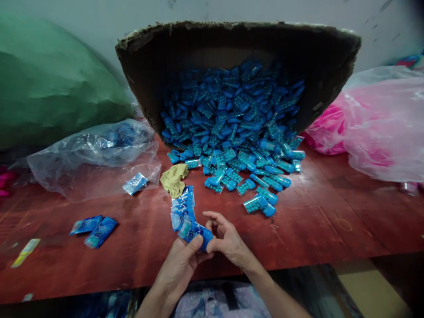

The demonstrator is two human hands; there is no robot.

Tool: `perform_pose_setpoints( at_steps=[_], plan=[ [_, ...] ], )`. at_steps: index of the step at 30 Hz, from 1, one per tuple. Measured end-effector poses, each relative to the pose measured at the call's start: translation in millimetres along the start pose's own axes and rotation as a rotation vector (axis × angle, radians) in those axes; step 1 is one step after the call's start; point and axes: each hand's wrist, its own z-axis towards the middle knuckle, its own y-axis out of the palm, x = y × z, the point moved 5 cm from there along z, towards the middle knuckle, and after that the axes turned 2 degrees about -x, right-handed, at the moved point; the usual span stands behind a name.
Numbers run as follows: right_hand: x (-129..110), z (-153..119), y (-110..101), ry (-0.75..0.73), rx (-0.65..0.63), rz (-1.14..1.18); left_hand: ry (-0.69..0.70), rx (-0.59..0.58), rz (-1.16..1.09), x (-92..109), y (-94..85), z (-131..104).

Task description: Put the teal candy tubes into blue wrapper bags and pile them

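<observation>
Near the table's front edge I hold a blue printed packet (202, 233) with a clear end, tilted, in front of me. My left hand (180, 260) grips it from below, thumb pressed on its printed face. My right hand (230, 243) has its thumb and curled fingers at the packet's right end; part of the fingertips is hidden. Just beyond lies an overlapping row of flat blue printed sleeves (183, 204), touching a crumpled yellow-green cloth (174, 180). Farther back, small clear containers (255, 204) with blue caps and blue beads spill over the table.
A large cardboard box (139, 79) on its side holds a heap of these containers. Two blue packets (101, 232) lie at left, near a clear plastic bag (89, 163) and a yellow-handled cutter (25, 253). A green sack (56, 84) and pink-filled bags (380, 119) flank the box.
</observation>
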Motion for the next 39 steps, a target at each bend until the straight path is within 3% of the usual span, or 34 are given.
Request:
perform_pose_setpoints(
  at_steps=[6, 13, 21, 29, 32, 35, 37, 38, 39],
  plan=[
    [10, -4, 6, 0.069, -0.003, 0.078, -0.039, -0.1, -0.06, -7, 2.1, 2],
    [9, -6, 3, -0.013, 0.072, -0.022, 0.037, 0.024, -0.071, -10, 1.8, 2],
    [11, 0, 4, 0.064, -0.1, 0.064, -0.016, -0.018, -0.118, -5, -6.3, 0],
    [12, 0, 12, 0.046, -0.025, -0.078, 0.07, -0.026, -0.084, -3, -5.1, -3],
    [12, 1, 18, 0.004, -0.035, -0.236, 0.165, 0.148, 0.133, 18, -28.7, -10],
    [-2, 6, 21, -0.11, -0.029, -0.55, 0.318, 0.524, 0.506, 59, -82.3, -26],
    [-14, 14, 22, -0.186, -0.022, -0.784, 0.351, 0.778, 0.79, 87, -117.4, -39],
    [-18, 19, 24, -0.217, -0.026, -0.902, 0.378, 0.9, 0.908, 99, -130.3, -45],
    [-21, 25, 25, -0.239, -0.035, -1.026, 0.494, 0.978, 1.013, 110, -135.7, -51]
  ],
)
